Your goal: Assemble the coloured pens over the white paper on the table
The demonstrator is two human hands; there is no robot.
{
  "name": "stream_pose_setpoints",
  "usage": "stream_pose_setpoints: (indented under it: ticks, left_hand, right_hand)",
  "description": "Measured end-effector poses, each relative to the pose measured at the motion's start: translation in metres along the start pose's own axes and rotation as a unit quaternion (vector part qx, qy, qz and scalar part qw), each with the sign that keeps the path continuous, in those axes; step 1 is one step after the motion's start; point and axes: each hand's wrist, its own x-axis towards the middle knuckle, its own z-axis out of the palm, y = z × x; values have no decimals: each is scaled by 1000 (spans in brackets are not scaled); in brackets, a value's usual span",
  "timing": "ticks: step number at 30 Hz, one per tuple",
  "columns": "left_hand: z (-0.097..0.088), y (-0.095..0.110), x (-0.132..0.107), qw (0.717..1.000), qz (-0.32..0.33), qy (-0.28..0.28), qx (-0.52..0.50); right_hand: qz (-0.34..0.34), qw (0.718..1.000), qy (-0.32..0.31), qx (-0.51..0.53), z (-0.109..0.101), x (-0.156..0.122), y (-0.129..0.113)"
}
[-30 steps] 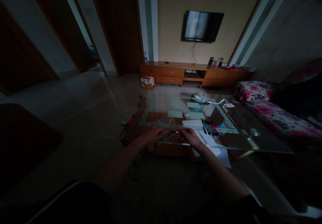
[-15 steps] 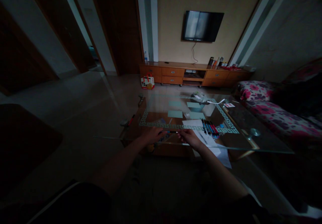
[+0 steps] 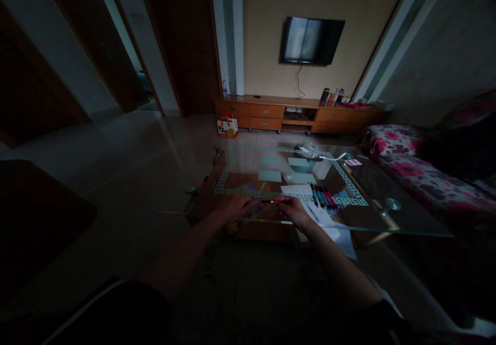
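Both my hands are over the near edge of a glass coffee table [image 3: 403, 216]. My left hand [image 3: 235, 207] and my right hand [image 3: 293, 210] each pinch one end of a thin dark pen [image 3: 265, 201] held level between them. Just right of my right hand, a row of several pens [image 3: 322, 196] with blue, black and red caps lies on white paper [image 3: 296, 190]. The room is dim, so my fingers show only roughly.
Pale green cards [image 3: 269, 175] lie further back on the glass, with a small bowl [image 3: 306, 165] and a red-and-white card [image 3: 353, 162]. A flowered sofa [image 3: 422, 174] is to the right. A wooden TV cabinet [image 3: 298, 113] and wall TV [image 3: 312, 40] stand beyond.
Both hands and the pen have risen slightly and shifted a little away from me; otherwise the scene is the same.
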Motion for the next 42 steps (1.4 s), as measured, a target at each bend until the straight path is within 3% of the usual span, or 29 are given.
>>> stream_pose_setpoints:
  ticks: [20, 36, 42]
  left_hand:
    - [-7, 6, -1, 1000, -18, -20, 8]
    - [3, -4, -1, 998, 45, 10, -39]
    - [-2, -2, -2, 999, 7, 12, -36]
  right_hand:
    - [-83, 996, 33, -6, 4, 3, 1]
    - [-71, 996, 60, 5, -3, 7, 5]
    - [-60, 993, 102, -4, -11, 14, 13]
